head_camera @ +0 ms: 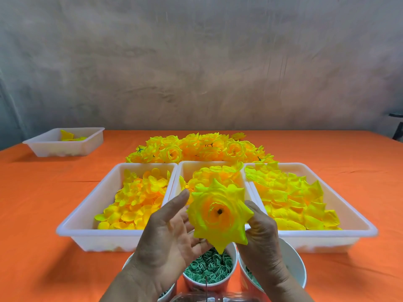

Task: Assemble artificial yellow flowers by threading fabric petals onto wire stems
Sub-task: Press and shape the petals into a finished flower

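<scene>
The flower [220, 212] faces the camera, its centre axis end-on; right hand [261, 236] pinches its right edge, left hand [165, 234], fingers straight, props its left side.

— Where's the flower [219, 214]?
— Just in front of the middle tray [188, 171], held up. It's yellow and star-edged, with a dark hole in its orange centre.
— And the petals [214, 173]?
— Loose in that tray. Finished flowers [196, 149] heap behind it.
</scene>
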`<act>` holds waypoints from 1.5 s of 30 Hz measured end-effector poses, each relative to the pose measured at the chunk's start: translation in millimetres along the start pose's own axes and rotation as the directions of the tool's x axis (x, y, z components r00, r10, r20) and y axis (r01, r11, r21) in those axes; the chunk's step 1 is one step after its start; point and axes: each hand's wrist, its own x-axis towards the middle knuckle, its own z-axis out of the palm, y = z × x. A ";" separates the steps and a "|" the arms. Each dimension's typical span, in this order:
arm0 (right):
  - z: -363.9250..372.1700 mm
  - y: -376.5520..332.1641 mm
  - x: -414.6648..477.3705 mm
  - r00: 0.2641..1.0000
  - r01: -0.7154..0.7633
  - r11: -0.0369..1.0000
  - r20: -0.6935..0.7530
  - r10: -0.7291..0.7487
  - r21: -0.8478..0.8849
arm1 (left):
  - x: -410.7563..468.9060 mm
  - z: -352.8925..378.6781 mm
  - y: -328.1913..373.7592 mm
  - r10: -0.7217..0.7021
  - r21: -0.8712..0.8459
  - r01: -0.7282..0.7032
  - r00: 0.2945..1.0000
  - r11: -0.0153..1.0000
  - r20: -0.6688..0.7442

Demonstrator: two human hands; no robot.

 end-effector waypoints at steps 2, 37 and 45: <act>1.4 1.2 0.3 0.998 0.068 0.992 -0.009 -0.070 -0.105 | -0.4 1.5 -3.7 0.048 0.025 -0.049 0.997 0.998 0.063; 1.0 -42.0 32.3 0.750 -0.602 0.518 0.207 0.628 0.608 | 10.1 -6.7 -10.1 0.185 0.203 -0.165 0.980 0.965 -0.080; 3.0 -43.6 25.7 0.729 -0.626 0.469 0.252 0.637 0.624 | 18.8 -9.0 -7.3 0.189 -0.060 -0.197 0.975 0.979 -0.116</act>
